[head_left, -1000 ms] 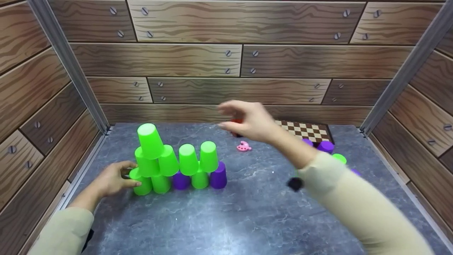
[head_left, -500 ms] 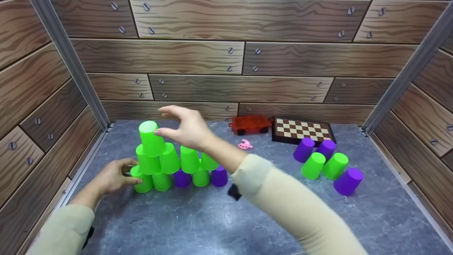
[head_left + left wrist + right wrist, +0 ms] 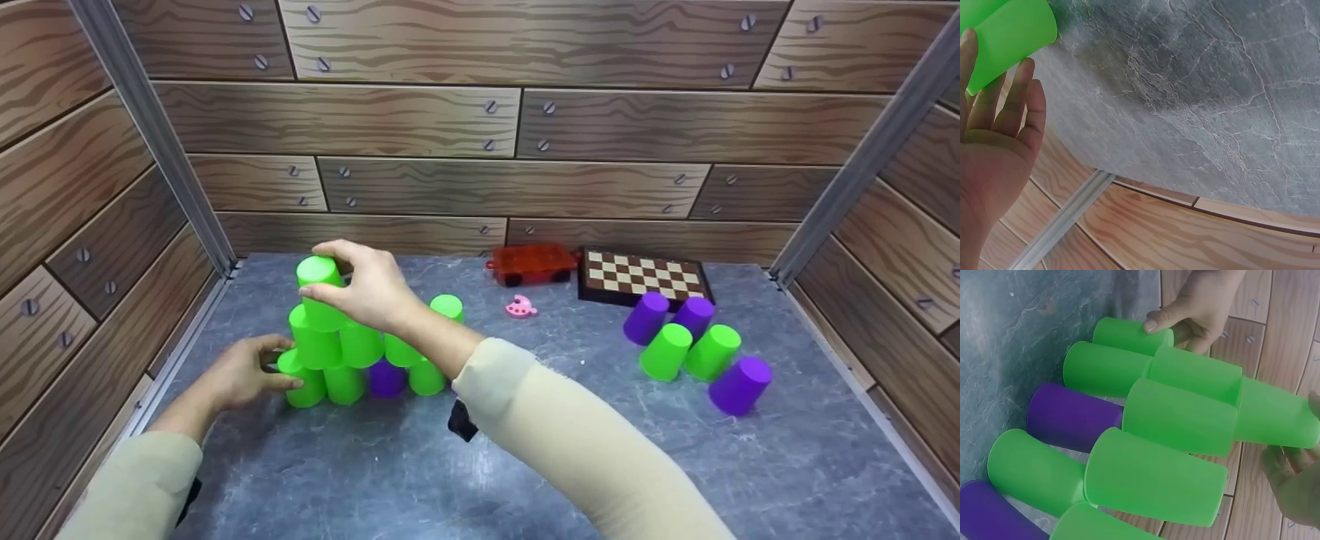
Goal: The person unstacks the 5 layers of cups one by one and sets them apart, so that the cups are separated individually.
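Note:
Upside-down cups stand in a tiered stack on the left. At its left end my left hand holds the lowest outer green cup, thumb and fingers on opposite sides. My right hand grips the single top green cup between thumb and fingers. That cup rests across two second-tier green cups. More green cups sit farther along that tier. Green and purple cups make up the bottom row. My right forearm hides the row's far end in the head view; a purple cup shows there in the right wrist view.
Several loose purple cups and green cups stand upside down at the right. Behind them lies a checkered board, beside a red toy wagon. A small pink toy lies nearby. Wood-patterned walls enclose the grey tabletop.
My right hand has swept left from the middle of the scene to the top green cup and now grips it. The left hand has stayed at the bottom green cup.

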A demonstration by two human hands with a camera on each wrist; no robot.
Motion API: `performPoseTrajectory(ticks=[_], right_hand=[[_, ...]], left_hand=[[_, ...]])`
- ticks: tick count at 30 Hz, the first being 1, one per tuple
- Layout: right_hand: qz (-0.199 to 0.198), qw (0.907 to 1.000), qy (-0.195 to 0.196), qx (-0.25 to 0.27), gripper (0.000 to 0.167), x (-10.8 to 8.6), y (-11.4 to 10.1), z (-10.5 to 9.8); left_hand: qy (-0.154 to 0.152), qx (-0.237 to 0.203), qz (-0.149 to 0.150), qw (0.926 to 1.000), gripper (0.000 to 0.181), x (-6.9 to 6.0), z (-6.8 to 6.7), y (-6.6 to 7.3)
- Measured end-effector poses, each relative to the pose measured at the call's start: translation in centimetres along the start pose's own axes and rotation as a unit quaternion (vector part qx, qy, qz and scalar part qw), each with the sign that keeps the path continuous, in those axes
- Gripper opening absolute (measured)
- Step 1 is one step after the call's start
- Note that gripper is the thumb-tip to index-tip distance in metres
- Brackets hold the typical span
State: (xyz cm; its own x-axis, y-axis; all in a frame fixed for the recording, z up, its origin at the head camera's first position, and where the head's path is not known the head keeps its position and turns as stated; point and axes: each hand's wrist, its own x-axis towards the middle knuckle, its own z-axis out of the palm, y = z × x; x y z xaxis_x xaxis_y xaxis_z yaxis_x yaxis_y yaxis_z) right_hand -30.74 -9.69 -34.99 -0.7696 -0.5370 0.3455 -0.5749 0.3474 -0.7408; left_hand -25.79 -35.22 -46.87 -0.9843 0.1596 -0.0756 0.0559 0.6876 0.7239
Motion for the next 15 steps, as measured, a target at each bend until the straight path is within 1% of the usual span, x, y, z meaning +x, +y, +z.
performPoseTrajectory(ticks=[3,7,10,15], right_hand=[[-0.008,0.9998,0.007,0.019,0.052,-0.1,0.0,-0.8],[-0.022,0.9991,0.021,0.031,0.049,-0.5,0.1,-3.0],[-0.033,0.9987,0.029,0.026,0.047,-1.1,0.5,-5.4],[-0.043,0.9983,0.037,0.015,0.048,-2.9,2.1,-10.2]], left_hand=[[0.001,-0.001,0.001,1.0000,0.059,0.1,0.1,0.0],[0.001,-0.006,0.007,1.0000,0.059,0.1,0.1,0.0],[0.000,-0.005,0.011,0.9999,0.058,0.1,0.1,-0.1],[0.000,0.001,0.003,1.0000,0.061,0.0,0.1,0.0]])
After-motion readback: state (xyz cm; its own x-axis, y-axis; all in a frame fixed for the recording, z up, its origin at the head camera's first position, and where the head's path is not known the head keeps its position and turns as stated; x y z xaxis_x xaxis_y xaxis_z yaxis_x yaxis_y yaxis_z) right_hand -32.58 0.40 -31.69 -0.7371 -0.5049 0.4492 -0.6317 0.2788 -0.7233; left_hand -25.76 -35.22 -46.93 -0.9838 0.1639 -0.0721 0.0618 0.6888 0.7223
